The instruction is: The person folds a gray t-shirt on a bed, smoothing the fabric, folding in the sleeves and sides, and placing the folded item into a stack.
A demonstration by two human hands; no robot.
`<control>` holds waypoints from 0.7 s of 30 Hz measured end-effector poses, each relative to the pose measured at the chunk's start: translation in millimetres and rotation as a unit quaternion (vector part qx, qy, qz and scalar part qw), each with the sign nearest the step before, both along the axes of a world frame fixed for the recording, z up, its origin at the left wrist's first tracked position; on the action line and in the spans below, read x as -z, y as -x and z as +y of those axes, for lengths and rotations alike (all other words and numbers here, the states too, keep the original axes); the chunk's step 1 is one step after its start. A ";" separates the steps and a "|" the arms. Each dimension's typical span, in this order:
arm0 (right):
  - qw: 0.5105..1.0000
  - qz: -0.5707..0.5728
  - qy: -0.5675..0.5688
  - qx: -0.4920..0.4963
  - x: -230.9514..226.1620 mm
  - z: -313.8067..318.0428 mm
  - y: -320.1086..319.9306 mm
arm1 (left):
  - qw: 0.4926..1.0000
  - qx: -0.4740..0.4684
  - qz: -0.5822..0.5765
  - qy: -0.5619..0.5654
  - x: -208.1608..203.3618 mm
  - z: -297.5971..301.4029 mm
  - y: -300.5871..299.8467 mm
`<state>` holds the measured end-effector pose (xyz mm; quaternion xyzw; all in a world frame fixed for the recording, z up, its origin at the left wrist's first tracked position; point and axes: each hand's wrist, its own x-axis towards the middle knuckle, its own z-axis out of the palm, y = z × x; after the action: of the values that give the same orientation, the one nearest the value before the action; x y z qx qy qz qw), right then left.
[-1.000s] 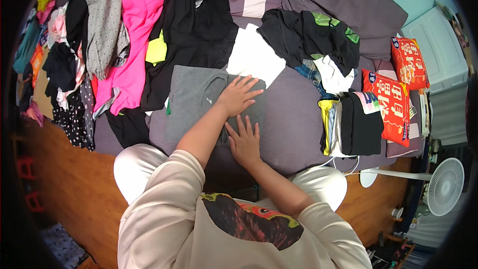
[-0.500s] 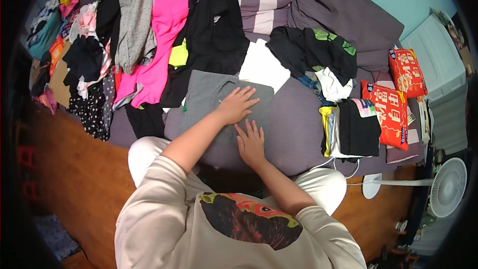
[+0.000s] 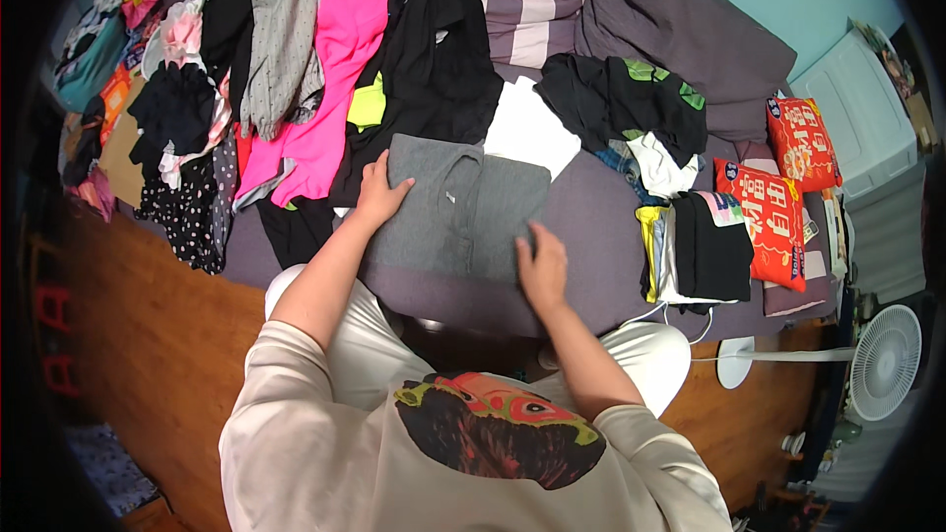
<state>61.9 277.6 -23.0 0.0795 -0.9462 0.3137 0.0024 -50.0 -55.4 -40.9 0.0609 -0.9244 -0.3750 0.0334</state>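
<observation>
On the seat in front of me lies a grey shirt (image 3: 431, 222) folded into a flat rectangle, its neckline and small label facing up. My left hand (image 3: 379, 197) rests at the shirt's left edge with thumb apart from the fingers, the thumb over the cloth. At the lower right edge is my right hand (image 3: 543, 266), fingers loosely bent and thumb apart, close to or touching the cloth. Just beyond the shirt, a white garment (image 3: 530, 130) lies partly covered by it. Neither hand lifts anything.
A heap with a bright pink garment (image 3: 347, 30) and a black garment (image 3: 434, 59) spreads at left. A folded stack (image 3: 711, 251) stands at right, beside red packages (image 3: 769, 227). Behind it lies a black garment with green patches (image 3: 591, 99). A white fan (image 3: 885, 363) stands far right.
My hands have left the middle of the grey shirt and moved apart, the left to its left edge, the right to its right edge. The neckline is now uncovered.
</observation>
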 end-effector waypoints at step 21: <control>0.993 0.037 0.089 -0.068 -76.3 107.8 134.3 | 0.829 -0.108 -0.269 -0.478 -79.9 88.5 -150.9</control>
<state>-72.4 385.4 53.3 0.1549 -0.9062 0.3929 0.0226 100.8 33.1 39.0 0.2668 -0.5897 -0.7329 -0.2096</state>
